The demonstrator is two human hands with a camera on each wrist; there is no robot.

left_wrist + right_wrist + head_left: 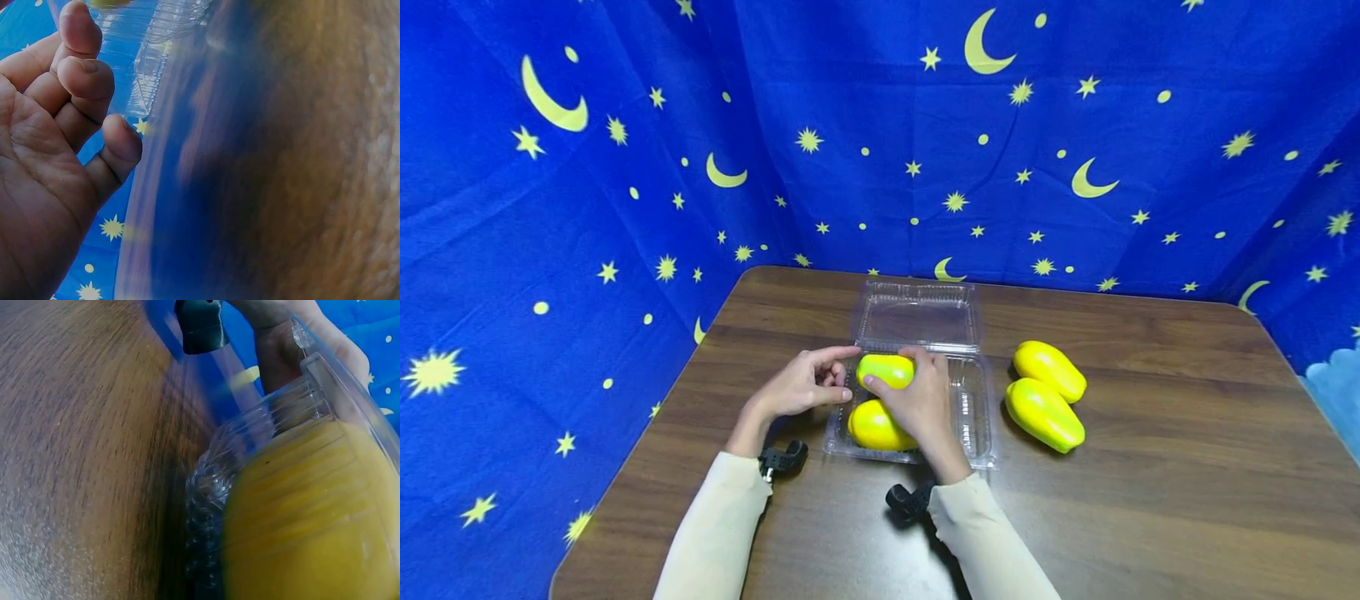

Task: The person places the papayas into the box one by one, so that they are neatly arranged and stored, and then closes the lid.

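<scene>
A clear plastic clamshell box point(973, 408) lies on the table with its lid point(917, 317) folded back. Inside it, one yellow-green papaya point(886, 369) lies above a yellower papaya point(878, 427). My right hand point(921, 400) grips the upper papaya between thumb and fingers, and its wrist crosses the lower one's right end. At the box's left edge is my left hand point(805, 383), index finger and thumb extended, other fingers bent, holding nothing. Through the box's clear wall, the right wrist view shows a yellow papaya point(306, 525) close up.
Two more papayas, one behind point(1049, 370) and one in front point(1045, 414), lie side by side on the wooden table point(1180, 433) right of the box. A blue curtain point(880, 100) with moons and stars hangs behind and at the sides.
</scene>
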